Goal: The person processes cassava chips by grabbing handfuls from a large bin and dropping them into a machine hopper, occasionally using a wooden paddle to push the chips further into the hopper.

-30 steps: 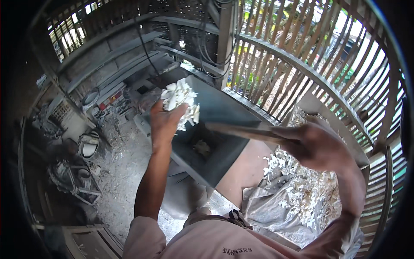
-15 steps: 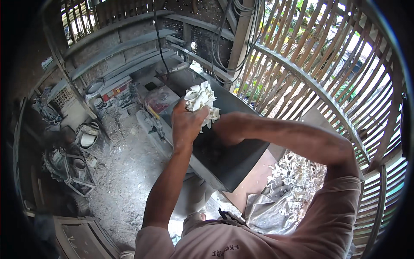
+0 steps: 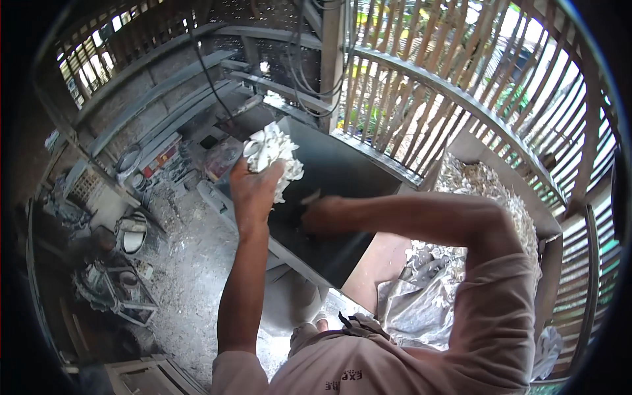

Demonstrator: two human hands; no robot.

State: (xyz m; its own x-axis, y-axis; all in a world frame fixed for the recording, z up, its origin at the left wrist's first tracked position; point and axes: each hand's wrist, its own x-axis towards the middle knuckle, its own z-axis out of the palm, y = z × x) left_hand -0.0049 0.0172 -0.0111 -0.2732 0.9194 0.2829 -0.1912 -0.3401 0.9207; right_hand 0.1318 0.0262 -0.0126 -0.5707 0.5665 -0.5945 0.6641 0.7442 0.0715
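My left hand (image 3: 252, 197) is raised over the near edge of a dark sloping panel. Its fingers are wrapped round a bunch of white, curled, shell-like pieces (image 3: 268, 153), which stick out above the thumb and hang down on its right side. To the right, my right hand (image 3: 319, 214) is low over the dark panel (image 3: 349, 164), with the forearm reaching across from the right. Its fingers are smeared by motion and lie in shadow, so what they hold, if anything, does not show.
A pale board (image 3: 378, 266) joins the panel's right end. Beyond it lie a heap of pale scraps (image 3: 490, 187) and a crumpled grey sheet (image 3: 421, 309). Slatted walls (image 3: 454, 85) close the right side. Buckets (image 3: 133, 236) and a wooden frame (image 3: 135, 296) stand at left.
My right hand has come out of the shadow behind the bunch and now shows apart from it. The left hand still grips the white pieces. The view has shifted, showing more of the right side.
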